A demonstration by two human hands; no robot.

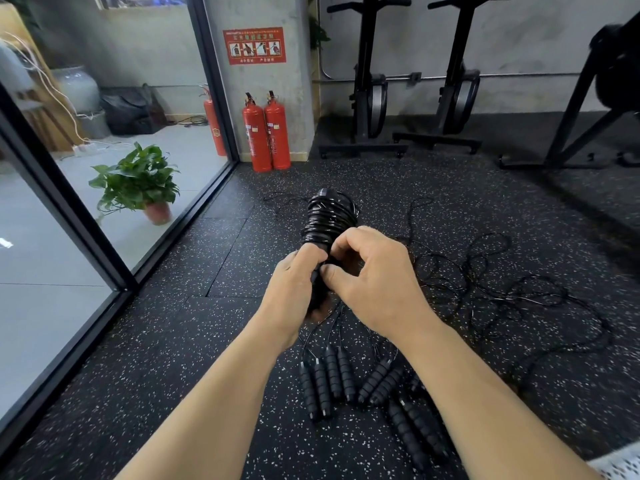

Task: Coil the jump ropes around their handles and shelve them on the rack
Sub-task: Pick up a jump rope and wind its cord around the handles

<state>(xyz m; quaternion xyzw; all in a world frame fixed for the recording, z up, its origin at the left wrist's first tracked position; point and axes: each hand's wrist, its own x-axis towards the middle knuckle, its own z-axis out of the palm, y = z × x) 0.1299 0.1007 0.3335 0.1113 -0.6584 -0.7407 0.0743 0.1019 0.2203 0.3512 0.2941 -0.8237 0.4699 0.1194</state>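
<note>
Your left hand [294, 282] clamps the handles [320, 271] steady so your right hand's [370, 275] fingers [341, 244], pinched shut, can tuck the rope [329, 216].

Speckled floor [180, 358] bears loose rope handles [332, 379] (cords [485, 282] tangled), extinguishers [266, 133]

Coiled jump rope [327, 223]: black, thin glossy cord wound in many tight turns around a pair of black handles, held up off the floor, tilted away, cap end topmost, lower handle ends hidden. Loose handles [332, 377]: black, ribbed foam, lying in a rough fan on the speckled rubber floor, several side by side, more to the right. Uncoiled cords [491, 289]: thin, black, sprawled in tangled loops on the floor right of centre, running back to the handles.
</note>
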